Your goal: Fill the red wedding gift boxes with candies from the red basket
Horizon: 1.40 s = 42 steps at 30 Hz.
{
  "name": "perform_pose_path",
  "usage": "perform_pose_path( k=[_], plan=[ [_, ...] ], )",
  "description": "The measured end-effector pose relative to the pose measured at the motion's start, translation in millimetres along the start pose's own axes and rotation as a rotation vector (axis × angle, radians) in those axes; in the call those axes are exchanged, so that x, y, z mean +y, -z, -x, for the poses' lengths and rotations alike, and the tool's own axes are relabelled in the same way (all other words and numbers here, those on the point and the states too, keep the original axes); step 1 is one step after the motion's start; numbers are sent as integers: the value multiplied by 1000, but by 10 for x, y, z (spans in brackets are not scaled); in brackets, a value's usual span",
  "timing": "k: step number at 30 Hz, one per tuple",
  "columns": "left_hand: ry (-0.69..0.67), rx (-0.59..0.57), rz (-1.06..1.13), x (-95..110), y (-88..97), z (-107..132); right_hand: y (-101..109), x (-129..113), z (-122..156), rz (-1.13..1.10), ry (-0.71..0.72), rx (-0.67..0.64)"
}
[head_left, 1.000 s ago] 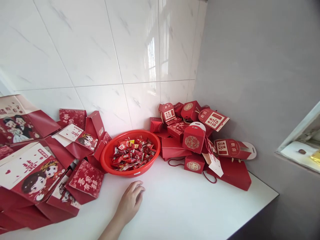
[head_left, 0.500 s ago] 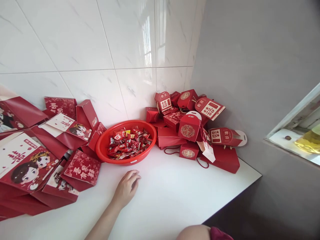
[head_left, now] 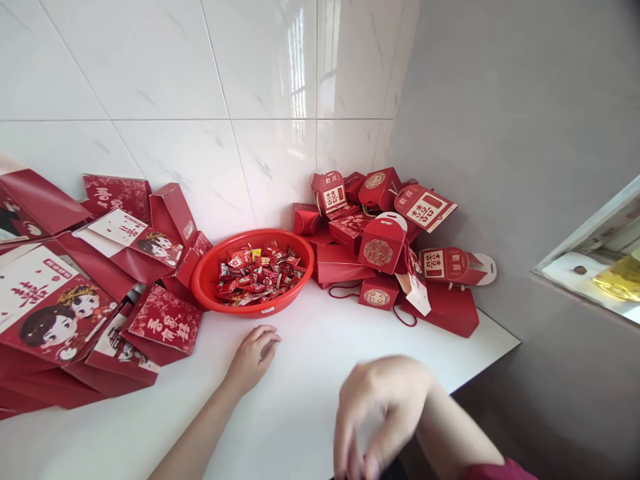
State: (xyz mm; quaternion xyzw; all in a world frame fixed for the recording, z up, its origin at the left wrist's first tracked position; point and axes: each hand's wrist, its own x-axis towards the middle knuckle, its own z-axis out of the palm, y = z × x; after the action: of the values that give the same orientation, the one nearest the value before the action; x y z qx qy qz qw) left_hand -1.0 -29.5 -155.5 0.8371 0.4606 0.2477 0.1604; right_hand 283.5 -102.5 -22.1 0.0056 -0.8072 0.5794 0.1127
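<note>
My left hand [head_left: 253, 357] rests on the white tabletop [head_left: 310, 393] just in front of a red basket [head_left: 210, 280], fingers loosely curled and apart, holding nothing. The basket holds several red-wrapped candies [head_left: 257, 273]. My right hand [head_left: 375, 413] hovers near the bottom of the view, blurred by motion, fingers hanging down; nothing shows in it. A red sleeve edge [head_left: 500, 470] shows at its wrist.
Flat red paper bags [head_left: 55, 313] with cartoon couples lie piled at the left. Small red gift boxes [head_left: 383, 250] are heaped in the corner at the right against the tiled wall. The table's edge [head_left: 480, 367] runs diagonally at the right; a window ledge [head_left: 590, 280] is beyond.
My right hand has come up into view from the bottom. The left hand has stayed in place on the table. The camera has tilted slightly.
</note>
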Motion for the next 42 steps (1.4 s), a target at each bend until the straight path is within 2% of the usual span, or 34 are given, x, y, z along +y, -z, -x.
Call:
perform_pose_path(
  k=[3,5,6,7,8,10,12,14,16,19,21,23,24,27,30,34,39,42],
  plan=[
    [-10,1,15,-18,-1,-10,414,-237,499,581,-237,826],
    [-18,3,22,-28,3,-12,757,-258,747,964,-389,1373],
    [-21,5,26,-32,5,-12,934,-218,845,1112,-449,1554],
    [-23,8,30,-34,8,-11,1100,-159,925,1200,-513,1669],
    [-26,12,35,-34,9,-10,1244,-95,989,1229,-577,1715],
    [-32,23,45,-28,10,-7,1425,-10,1058,1200,-604,1727],
    [-34,33,58,-14,12,1,1427,-35,1034,1220,-482,1707],
    [-30,42,73,3,22,15,1272,-143,912,1263,-283,1674],
    [-26,59,94,16,48,37,1032,-234,707,1191,-119,1596],
    [20,177,184,20,129,83,655,-136,314,972,32,1283],
    [82,290,233,26,202,122,424,104,52,898,60,1031],
    [123,376,271,56,273,164,208,395,-163,920,23,831],
    [120,408,302,87,303,183,108,525,-241,955,-7,772],
    [-22,457,347,240,350,223,-140,766,-343,944,-62,761],
    [-179,432,257,426,339,227,-303,817,-307,988,-105,720],
    [-209,403,178,555,302,209,-430,787,-233,1035,-160,685],
    [-197,474,128,439,349,192,-435,738,-255,896,-210,719],
    [-198,442,31,278,428,200,-328,765,-325,881,-246,755]
  ],
)
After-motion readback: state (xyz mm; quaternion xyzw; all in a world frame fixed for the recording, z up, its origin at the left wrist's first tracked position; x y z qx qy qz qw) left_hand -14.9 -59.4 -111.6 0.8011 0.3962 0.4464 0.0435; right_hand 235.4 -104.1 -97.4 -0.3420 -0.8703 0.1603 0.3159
